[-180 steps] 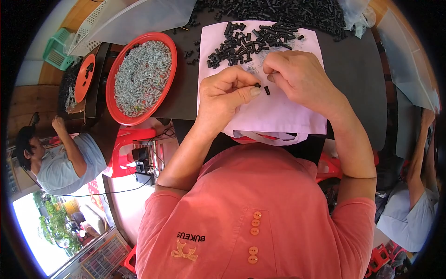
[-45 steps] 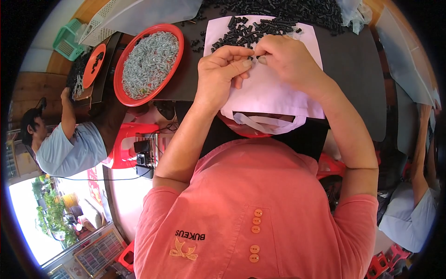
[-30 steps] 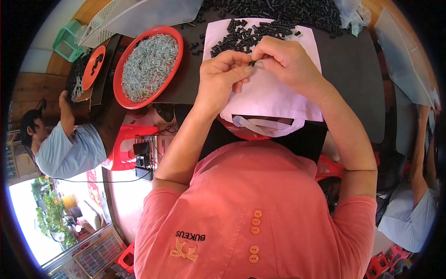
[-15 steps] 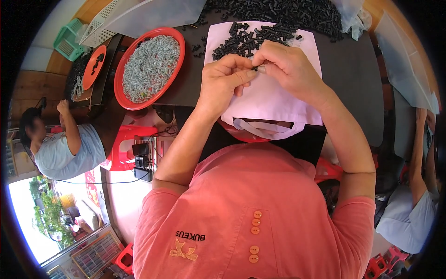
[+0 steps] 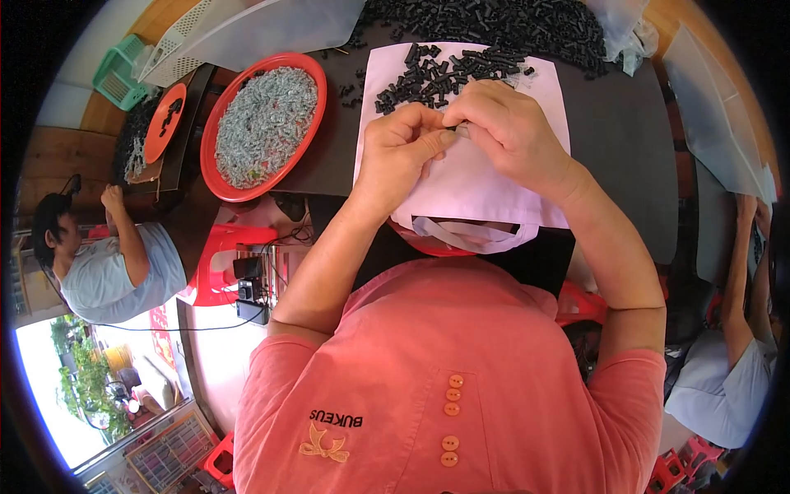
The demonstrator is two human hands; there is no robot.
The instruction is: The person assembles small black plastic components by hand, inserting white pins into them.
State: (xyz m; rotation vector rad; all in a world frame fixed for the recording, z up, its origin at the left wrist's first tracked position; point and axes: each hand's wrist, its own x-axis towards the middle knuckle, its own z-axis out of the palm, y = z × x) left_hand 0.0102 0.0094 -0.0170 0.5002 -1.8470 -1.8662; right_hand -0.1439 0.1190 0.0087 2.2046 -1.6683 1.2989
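My left hand (image 5: 397,152) and my right hand (image 5: 512,140) meet over a pale pink cloth bag (image 5: 494,185) with its handles toward me. Thumbs and forefingers of both are pinched together around a small black plastic part (image 5: 451,128), mostly hidden by the fingertips. Just beyond my fingers, a heap of small black tube-like parts (image 5: 436,76) lies on the far half of the bag.
To the left, a red basin (image 5: 322,90) holds many small clear pieces. A larger pile of black parts (image 5: 510,25) covers the far side of the dark table (image 5: 617,148). One person (image 5: 123,263) sits at left; another person's arm (image 5: 741,280) shows at right.
Both hands stay pinched together over the bag, with only small finger shifts. My left hand's lower fingers are curled in a little more. The whole view has shifted slightly.
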